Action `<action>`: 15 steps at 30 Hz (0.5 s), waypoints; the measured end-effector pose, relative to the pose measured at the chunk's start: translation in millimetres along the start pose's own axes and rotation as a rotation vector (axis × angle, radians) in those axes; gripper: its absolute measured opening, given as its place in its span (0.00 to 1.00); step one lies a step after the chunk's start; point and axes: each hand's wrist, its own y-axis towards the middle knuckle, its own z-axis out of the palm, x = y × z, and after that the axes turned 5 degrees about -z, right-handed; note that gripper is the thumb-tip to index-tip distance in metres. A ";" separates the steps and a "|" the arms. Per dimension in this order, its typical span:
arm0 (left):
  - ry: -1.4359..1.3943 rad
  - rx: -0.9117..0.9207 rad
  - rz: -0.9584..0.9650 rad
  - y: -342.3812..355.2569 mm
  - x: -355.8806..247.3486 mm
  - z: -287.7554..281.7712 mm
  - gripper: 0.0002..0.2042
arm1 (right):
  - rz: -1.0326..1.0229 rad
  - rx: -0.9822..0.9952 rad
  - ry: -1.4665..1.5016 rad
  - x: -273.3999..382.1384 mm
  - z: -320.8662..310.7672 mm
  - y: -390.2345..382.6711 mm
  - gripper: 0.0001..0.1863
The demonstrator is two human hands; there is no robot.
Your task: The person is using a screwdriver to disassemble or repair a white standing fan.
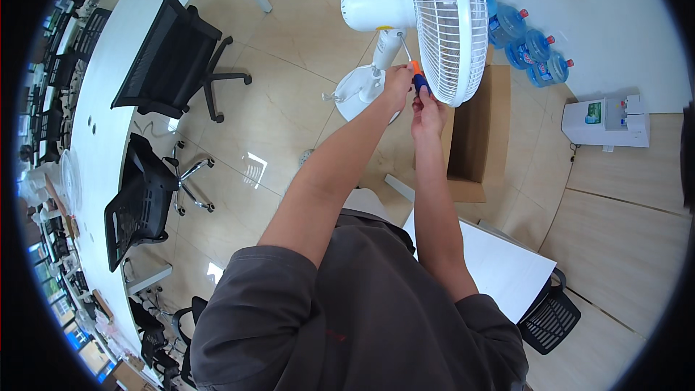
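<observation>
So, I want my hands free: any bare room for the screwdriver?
Floor between the black chairs and the white fan looks bare, as does the white tabletop beside the right arm. Crowded: around the fan, cardboard box and water bottles.

left hand (397, 84) and right hand (428, 116) hold a screwdriver (420, 82) at a fan (378, 6)

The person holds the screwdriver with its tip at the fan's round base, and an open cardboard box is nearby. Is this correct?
Not quite. In the head view, the screwdriver has its tip at the neck of the fan, below the motor housing, not at the round base. The rest is right.
</observation>
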 end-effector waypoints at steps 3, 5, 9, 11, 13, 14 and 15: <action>0.073 -0.039 0.015 2.9 3.6 1.5 0.13 | -0.097 0.010 0.036 -1.3 0.2 -0.2 0.09; 0.023 -0.032 0.041 2.8 6.2 3.6 0.13 | -0.051 0.043 0.127 0.1 -0.4 -2.3 0.09; -0.115 -0.005 0.033 -2.6 6.0 4.9 0.12 | 0.119 -0.010 0.286 7.6 -1.5 -5.8 0.12; -0.174 -0.025 0.000 -5.7 3.6 3.2 0.12 | 0.186 0.040 0.188 11.1 -0.4 -4.5 0.13; -0.228 -0.023 -0.031 -7.4 2.9 2.9 0.12 | 0.238 0.093 0.101 11.4 0.9 -2.7 0.13; -0.215 -0.006 -0.010 -7.4 3.2 3.0 0.13 | 0.152 0.067 0.020 10.3 1.5 -2.1 0.13; -0.202 0.010 0.011 -7.0 3.7 2.6 0.13 | 0.042 0.048 -0.068 8.7 1.9 -1.8 0.13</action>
